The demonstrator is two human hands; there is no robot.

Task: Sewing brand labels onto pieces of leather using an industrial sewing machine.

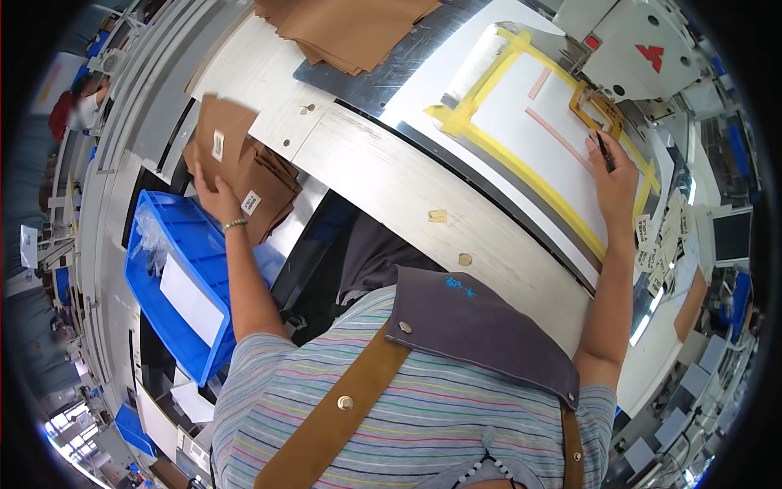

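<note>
My left hand (217, 200) is at the left end of the bench, its fingers on the lower edge of a brown leather-like panel (228, 118) with a white label. Under it lies a stack of similar brown panels (273, 183), one also labelled. My right hand (616, 173) is closed on a slim black tool (604, 153); its exact kind is hard to make out. That hand rests by the white sheet (562, 122) framed in yellow tape, just below the yellow clamp frame (600, 112) of a sewing machine (631, 45). Narrow pinkish strips (558, 134) mark the sheet.
A blue bin (175, 281) with clear plastic and white sheets stands at the left, against my left arm. More brown panels (346, 28) are piled at the far edge of the bench. Several white labels (664, 240) lie right of my right forearm.
</note>
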